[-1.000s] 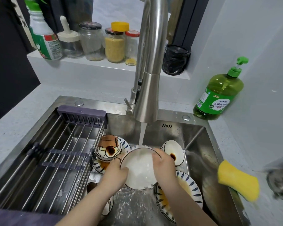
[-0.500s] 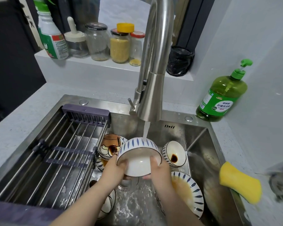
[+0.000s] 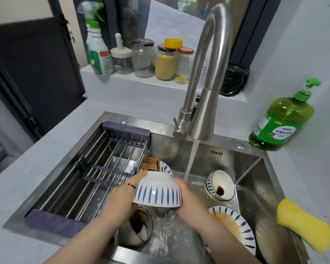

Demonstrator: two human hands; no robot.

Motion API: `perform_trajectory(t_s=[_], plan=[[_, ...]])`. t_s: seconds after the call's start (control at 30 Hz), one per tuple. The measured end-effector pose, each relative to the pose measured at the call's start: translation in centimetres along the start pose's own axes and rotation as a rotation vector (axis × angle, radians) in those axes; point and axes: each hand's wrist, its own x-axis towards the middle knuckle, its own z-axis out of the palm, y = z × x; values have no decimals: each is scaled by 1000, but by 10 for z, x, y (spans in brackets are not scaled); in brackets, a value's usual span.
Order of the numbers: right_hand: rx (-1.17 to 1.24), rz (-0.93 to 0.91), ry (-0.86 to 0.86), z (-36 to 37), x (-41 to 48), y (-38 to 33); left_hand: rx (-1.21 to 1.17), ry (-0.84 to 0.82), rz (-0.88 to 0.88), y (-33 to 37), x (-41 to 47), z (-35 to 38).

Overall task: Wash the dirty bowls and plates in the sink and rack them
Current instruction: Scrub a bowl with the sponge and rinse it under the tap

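Okay, our left hand (image 3: 120, 199) and right hand (image 3: 191, 203) clamp the blue-striped bowl (image 3: 158, 190) from 9 and 3 o'clock, mouth down, over mid sink (image 3: 252, 166). The water stream (image 3: 191, 159) falls just beside it at 1 o'clock. We see the rack (image 3: 95, 168) at 9, the stained bowl (image 3: 220, 185) at 3, the dirty plate (image 3: 234, 225) at 4 and the sponge (image 3: 303, 225) on the rim beyond.

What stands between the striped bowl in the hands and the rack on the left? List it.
Nothing visible does. The striped bowl, held upside down in the left hand and right hand, hangs just right of the rack. Only the left hand lies on that side; the brown bowl sits lower in the sink.
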Motion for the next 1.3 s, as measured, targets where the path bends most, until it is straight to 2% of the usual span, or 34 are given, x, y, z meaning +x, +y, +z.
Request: perform_trajectory(t_s=[0.1, 0.23, 0.33, 0.43, 0.5, 0.57, 0.67, 0.73, 0.8, 0.87, 0.97, 1.0, 1.1, 1.17, 1.3], plan=[[-5, -23, 23, 13, 8, -11, -42, 44, -51, -12, -6, -3], [355, 32, 10, 25, 15, -24, 65, -32, -114, -15, -8, -11], [342, 41, 17, 38, 22, -30, 9, -127, -80, -26, -4, -25], [268, 15, 71, 47, 31, -40, -455, -416, -137, -49, -3, -44], [210, -5, 66, 49, 38, -49, -711, -516, -279, -59, -2, -59], [161, -53, 77, 50, 44, -60, -945, -474, -473, -68, 1, -68], [161, -74, 136, 54, 52, -77, -1095, -419, -673, -71, 10, -68], [105, -88, 132, 56, 55, -88, -1271, -351, -750, -73, 16, -69], [82, -149, 43, 58, 58, -95, -1384, -222, -756, -82, 24, -75], [178, -165, -147, 63, 60, -99, -1370, -133, -701, -93, 29, -82], [444, -66, -474, 74, 67, -101, -1249, -64, -628, -112, 31, -88], [591, -12, -500, 78, 71, -102, -1216, -54, -616, -119, 30, -89], [1068, 213, -426, 83, 79, -110, -1175, -52, -598, -130, 26, -86], [970, 203, -406, 90, 85, -113, -1114, -83, -580, -132, 23, -82], [474, 104, -394, 107, 97, -112, -844, -337, -456, -135, 13, -83]])
